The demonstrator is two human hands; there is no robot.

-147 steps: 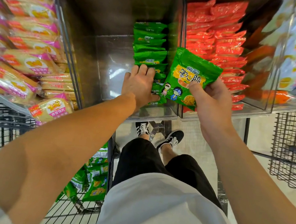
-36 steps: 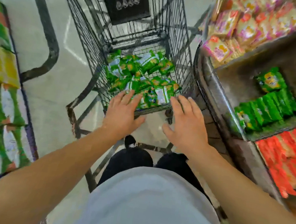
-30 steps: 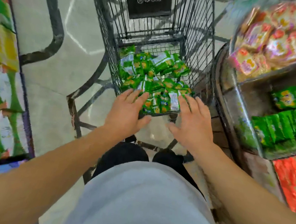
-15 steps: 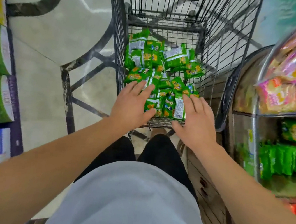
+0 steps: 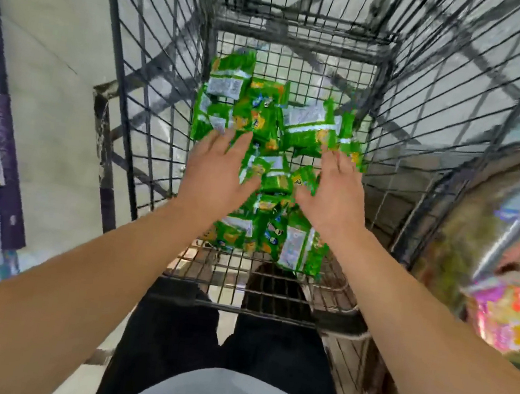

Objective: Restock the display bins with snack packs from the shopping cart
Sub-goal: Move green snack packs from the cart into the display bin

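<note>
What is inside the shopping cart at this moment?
A loose heap of green snack packs lies on the wire floor of the shopping cart. The left hand and right hand reach in, open, and cover some packs; whatever lies beneath the heap is hidden.

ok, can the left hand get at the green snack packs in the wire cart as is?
Probably yes. The left hand is open, inside the black wire shopping cart, fingers right over the pile of green snack packs, with nothing between.
</note>
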